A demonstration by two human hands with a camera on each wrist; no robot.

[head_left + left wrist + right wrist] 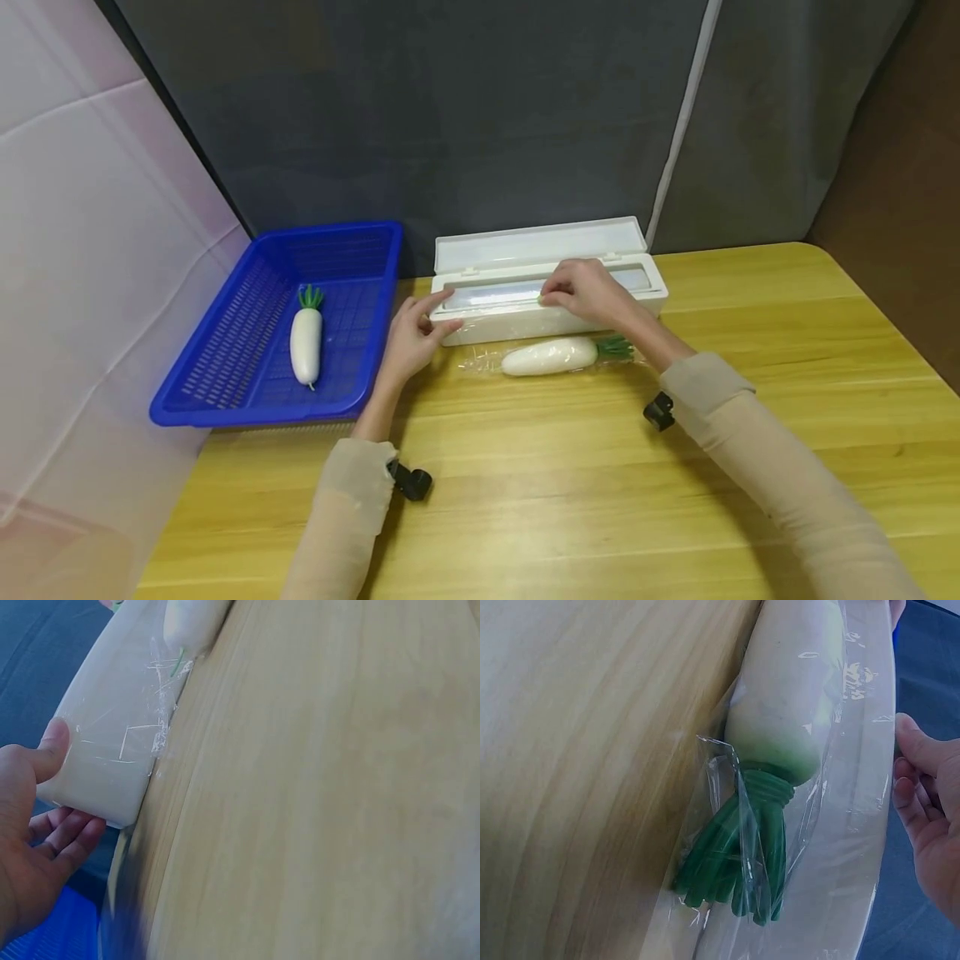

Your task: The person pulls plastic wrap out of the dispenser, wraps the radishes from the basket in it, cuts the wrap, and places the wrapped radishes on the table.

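Note:
A white cling film dispenser [487, 332] stands at the back of the table with its lid raised. At its left end my left hand [411, 337] grips the corner, thumb on the front edge and fingers round the end. My right hand [588, 292] pinches a small slide cutter [541, 298] at the front rim, mostly hidden by the fingertips. Clear film [124, 735] hangs down the front of the dispenser. In front of it lies a white radish [551, 357] with green tops [742, 847], covered by the film.
To the left, a blue plastic basket [262, 414] holds another white radish [305, 346] with green tops. A dark grey curtain [450, 125] hangs behind the wooden table [525, 492], and a pale sheet [90, 250] hangs at the left.

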